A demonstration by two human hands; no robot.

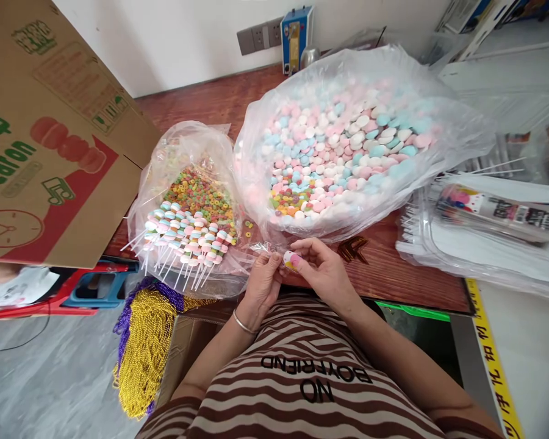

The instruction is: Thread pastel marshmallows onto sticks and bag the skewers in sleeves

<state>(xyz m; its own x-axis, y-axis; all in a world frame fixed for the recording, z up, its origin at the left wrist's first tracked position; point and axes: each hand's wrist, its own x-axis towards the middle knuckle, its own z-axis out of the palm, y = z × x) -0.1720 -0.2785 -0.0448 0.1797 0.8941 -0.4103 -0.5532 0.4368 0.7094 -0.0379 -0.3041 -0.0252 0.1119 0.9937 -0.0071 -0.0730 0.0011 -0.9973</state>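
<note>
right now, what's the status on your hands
Right hand pinching small printed pink, white and yellow wrapper. Left hand close beside it, hold unclear. Clear plastic bag of pastel discs just ahead.

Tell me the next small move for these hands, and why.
Probably tease open the small printed wrapper: the right hand pinches it, the left hand is right beside it, and the candy sticks nearby look unwrapped.
</note>
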